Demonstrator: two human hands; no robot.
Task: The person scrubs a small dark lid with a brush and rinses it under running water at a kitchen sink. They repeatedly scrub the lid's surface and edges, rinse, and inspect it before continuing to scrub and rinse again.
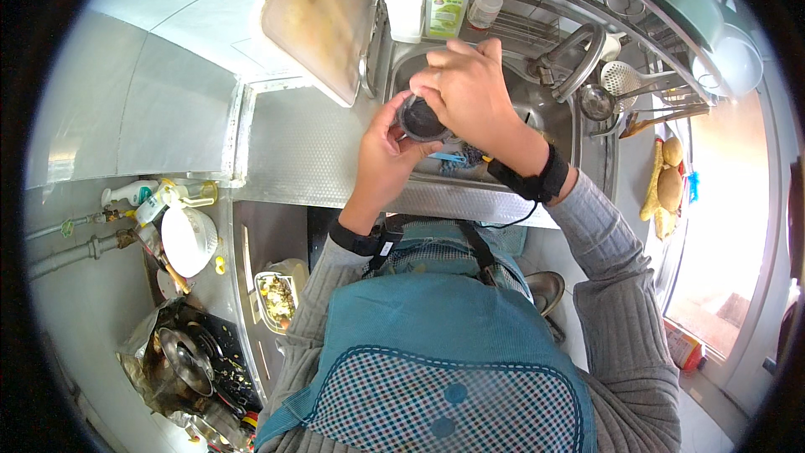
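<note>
Over the near left part of the steel sink [553,132], my left hand [391,150] grips a small dark round cup [420,121] from the side, its mouth tilted up towards me. My right hand [468,91] is above the cup, fingers curled, with thumb and forefinger at its far rim. Whether those fingers pinch the rim or something small and pale is hidden. Below the cup, in the sink, are a light blue handle [448,156] and a dark mesh scrubber [462,160].
A faucet [575,66] arches over the sink's right side. Behind stand a white pump bottle [405,3], a labelled bottle [448,6] and a jar [485,9]. A cutting board [317,19] leans at the left. Ladles and a skimmer [622,78] hang at the right.
</note>
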